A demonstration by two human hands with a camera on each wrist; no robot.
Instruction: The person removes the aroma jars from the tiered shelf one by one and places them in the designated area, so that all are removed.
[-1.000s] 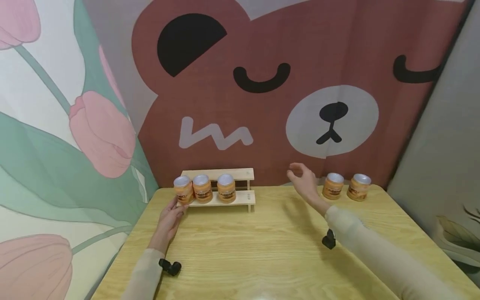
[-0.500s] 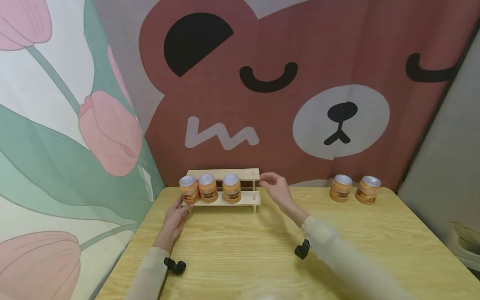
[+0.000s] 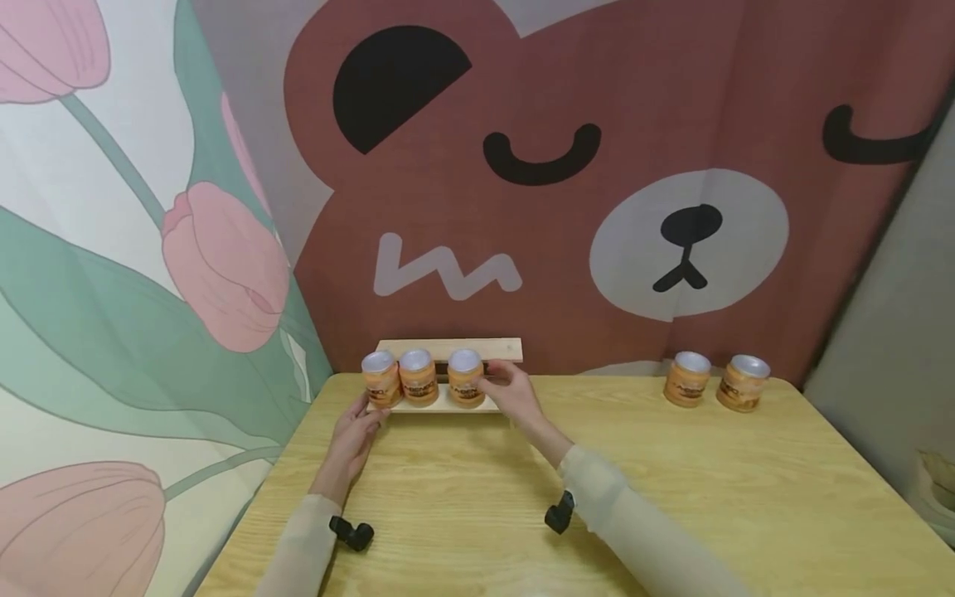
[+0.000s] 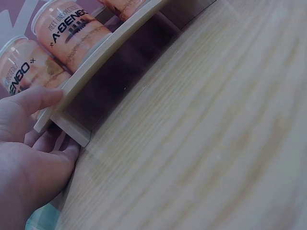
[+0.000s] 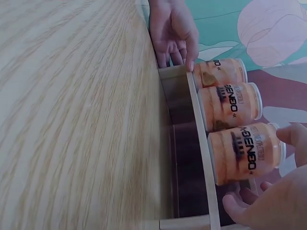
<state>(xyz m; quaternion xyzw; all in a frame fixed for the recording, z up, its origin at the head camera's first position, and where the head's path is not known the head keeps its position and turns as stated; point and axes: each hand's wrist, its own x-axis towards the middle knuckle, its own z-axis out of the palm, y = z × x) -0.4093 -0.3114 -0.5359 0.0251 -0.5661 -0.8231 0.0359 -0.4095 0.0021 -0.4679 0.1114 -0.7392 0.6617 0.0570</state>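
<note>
A small two-step wooden rack (image 3: 448,410) stands at the back of the table. Three orange cans with pale silver tops line its lower step: a left can (image 3: 381,381), a middle can (image 3: 419,380) and a right can (image 3: 466,380) set a little apart. My left hand (image 3: 352,438) grips the rack's left end, thumb on the step's front edge and fingers beneath, as the left wrist view shows. My right hand (image 3: 516,396) is at the right can's right side, its bent fingers and thumb spread about that side. Firm contact cannot be made out.
Two more orange cans, one (image 3: 687,380) beside another (image 3: 743,384), stand at the table's back right. The rack's upper step (image 3: 451,348) bears no can. A curtain with a bear print (image 3: 448,207) hangs right behind the wooden table (image 3: 462,506).
My right hand has moved left, from near the two far-right cans to the right can on the rack. My left hand keeps its place at the rack's end. The view has shifted slightly.
</note>
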